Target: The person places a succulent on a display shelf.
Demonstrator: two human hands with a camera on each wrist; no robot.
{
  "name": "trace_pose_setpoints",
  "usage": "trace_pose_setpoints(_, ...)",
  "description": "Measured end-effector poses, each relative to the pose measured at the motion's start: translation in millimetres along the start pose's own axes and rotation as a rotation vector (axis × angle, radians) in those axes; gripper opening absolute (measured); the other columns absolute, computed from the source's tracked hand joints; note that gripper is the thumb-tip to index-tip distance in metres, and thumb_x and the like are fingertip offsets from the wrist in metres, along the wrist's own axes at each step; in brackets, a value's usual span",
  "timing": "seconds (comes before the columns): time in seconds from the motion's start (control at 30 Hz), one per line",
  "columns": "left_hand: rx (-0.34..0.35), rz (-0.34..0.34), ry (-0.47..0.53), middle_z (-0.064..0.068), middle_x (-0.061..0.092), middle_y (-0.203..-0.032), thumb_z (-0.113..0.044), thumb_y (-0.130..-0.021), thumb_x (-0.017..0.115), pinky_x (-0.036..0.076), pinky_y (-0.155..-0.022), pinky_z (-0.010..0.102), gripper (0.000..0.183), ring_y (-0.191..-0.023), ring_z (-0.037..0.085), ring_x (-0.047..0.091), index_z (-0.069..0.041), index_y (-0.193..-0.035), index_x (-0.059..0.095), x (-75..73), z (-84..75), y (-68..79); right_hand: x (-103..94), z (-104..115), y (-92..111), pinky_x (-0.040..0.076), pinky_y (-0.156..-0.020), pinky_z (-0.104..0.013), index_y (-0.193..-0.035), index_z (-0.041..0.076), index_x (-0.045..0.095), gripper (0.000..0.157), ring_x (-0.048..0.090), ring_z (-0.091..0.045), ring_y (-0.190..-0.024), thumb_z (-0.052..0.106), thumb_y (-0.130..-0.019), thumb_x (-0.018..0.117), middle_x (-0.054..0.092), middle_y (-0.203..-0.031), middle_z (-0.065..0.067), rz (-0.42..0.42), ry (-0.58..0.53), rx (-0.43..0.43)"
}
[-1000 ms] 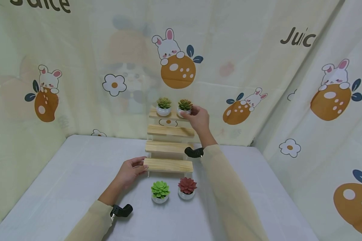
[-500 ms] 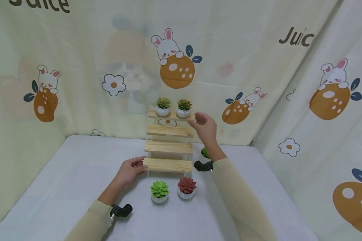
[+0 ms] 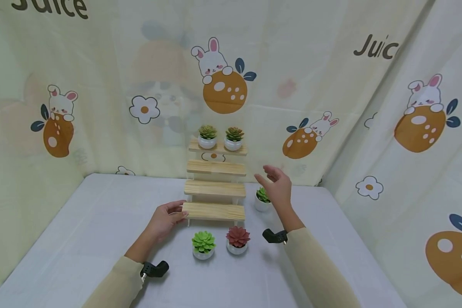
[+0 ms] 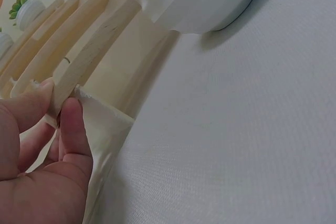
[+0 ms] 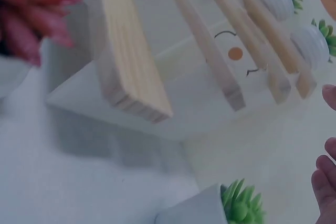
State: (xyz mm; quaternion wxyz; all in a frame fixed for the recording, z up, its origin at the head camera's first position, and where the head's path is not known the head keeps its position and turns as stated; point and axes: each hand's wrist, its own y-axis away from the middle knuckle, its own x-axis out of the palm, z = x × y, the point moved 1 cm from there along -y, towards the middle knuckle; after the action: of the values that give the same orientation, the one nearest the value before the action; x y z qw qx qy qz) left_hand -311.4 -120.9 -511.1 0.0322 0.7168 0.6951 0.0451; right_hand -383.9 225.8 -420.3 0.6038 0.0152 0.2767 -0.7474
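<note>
A wooden tiered shelf (image 3: 214, 211) stands on the table, its steps rising toward the back. My left hand (image 3: 164, 221) pinches the left end of its lowest board (image 4: 89, 51) between thumb and fingers. On the top board sit two potted succulents, a green one (image 3: 207, 136) at left and a reddish-green one (image 3: 234, 138) at right. My right hand (image 3: 279, 188) hangs in the air right of the shelf, fingers apart and holding nothing. Behind it, partly hidden, a green potted succulent (image 3: 262, 200) stands on the table.
In front of the shelf stand a bright green potted succulent (image 3: 203, 245) and a red potted succulent (image 3: 237, 240). The white table (image 3: 111, 214) meets a printed curtain (image 3: 165, 64) at the back and sides.
My right hand has let go of the right-hand succulent on the top board and drawn back down and to the right, uncovering the green plant beside the shelf. The left hand stays put.
</note>
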Motion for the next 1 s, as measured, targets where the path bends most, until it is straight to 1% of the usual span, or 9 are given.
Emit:
trace_pose_setpoints(0.17, 0.011, 0.001, 0.013, 0.021, 0.059, -0.123, 0.001, -0.096, 0.067, 0.063, -0.084, 0.026, 0.051, -0.094, 0.012, 0.065, 0.006, -0.145, 0.052, -0.6, 1.1, -0.9, -9.0, -13, 12, 0.046, -0.117, -0.046, -0.132, 0.006, 0.066, 0.053, 0.057, -0.03, -0.132, 0.031, -0.088, 0.083, 0.065, -0.138, -0.014, -0.009, 0.004, 0.034)
trace_pose_setpoints(0.27, 0.01, -0.003, 0.018, 0.02, 0.059, -0.123, 0.002, -0.096, 0.067, 0.062, -0.083, 0.024, 0.051, -0.093, 0.011, 0.065, 0.006, -0.144, 0.052, -0.6, 1.5, -1.8, -11.0, -22, 19, 0.043, -0.119, -0.046, -0.135, 0.006, 0.065, 0.057, 0.053, -0.031, -0.136, 0.03, -0.087, 0.083, 0.062, -0.142, -0.014, -0.014, 0.018, 0.071)
trace_pose_setpoints(0.43, 0.002, -0.006, 0.019, 0.019, 0.059, -0.121, 0.003, -0.096, 0.067, 0.062, -0.081, 0.023, 0.051, -0.093, 0.011, 0.065, 0.007, -0.144, 0.052, -0.2, 2.4, -2.5, -9.0, -45, 29, 0.041, -0.121, -0.047, -0.14, 0.005, 0.06, 0.067, 0.047, -0.03, -0.142, 0.032, -0.084, 0.086, 0.057, -0.147, -0.013, -0.027, 0.042, 0.118)
trace_pose_setpoints(0.6, -0.001, -0.003, 0.025, 0.019, 0.059, -0.12, 0.003, -0.095, 0.067, 0.062, -0.08, 0.023, 0.051, -0.092, 0.01, 0.065, 0.007, -0.144, 0.052, 1.2, 1.9, -2.6, -4.9, -70, 36, 0.042, -0.12, -0.048, -0.146, 0.008, 0.053, 0.079, 0.045, -0.032, -0.144, 0.037, -0.082, 0.087, 0.05, -0.153, -0.013, -0.012, 0.048, 0.209)
trace_pose_setpoints(0.67, -0.001, -0.004, 0.023, 0.019, 0.059, -0.121, 0.004, -0.095, 0.067, 0.062, -0.081, 0.023, 0.051, -0.092, 0.011, 0.065, 0.007, -0.144, 0.052, 1.7, 1.3, -2.3, -3.0, -77, 38, 0.042, -0.12, -0.049, -0.149, 0.007, 0.05, 0.082, 0.044, -0.034, -0.144, 0.037, -0.082, 0.088, 0.048, -0.155, -0.014, 0.001, 0.028, 0.226)
trace_pose_setpoints(0.83, -0.01, -0.012, 0.018, 0.02, 0.058, -0.123, 0.003, -0.095, 0.067, 0.063, -0.083, 0.025, 0.051, -0.093, 0.012, 0.064, 0.005, -0.144, 0.053, 1.1, 0.5, -1.2, 1.4, -91, 40, 0.041, -0.12, -0.049, -0.154, 0.005, 0.041, 0.088, 0.045, -0.036, -0.144, 0.027, -0.082, 0.088, 0.043, -0.158, -0.016, 0.026, -0.058, 0.25)
trace_pose_setpoints(1.0, -0.01, -0.009, 0.014, 0.02, 0.058, -0.124, 0.002, -0.096, 0.067, 0.063, -0.084, 0.026, 0.051, -0.093, 0.011, 0.065, 0.006, -0.144, 0.053, 0.5, 0.9, -0.9, 4.5, -99, 41, 0.042, -0.12, -0.047, -0.156, 0.003, 0.036, 0.091, 0.047, -0.034, -0.142, 0.023, -0.083, 0.087, 0.043, -0.158, -0.019, 0.029, -0.107, 0.298)
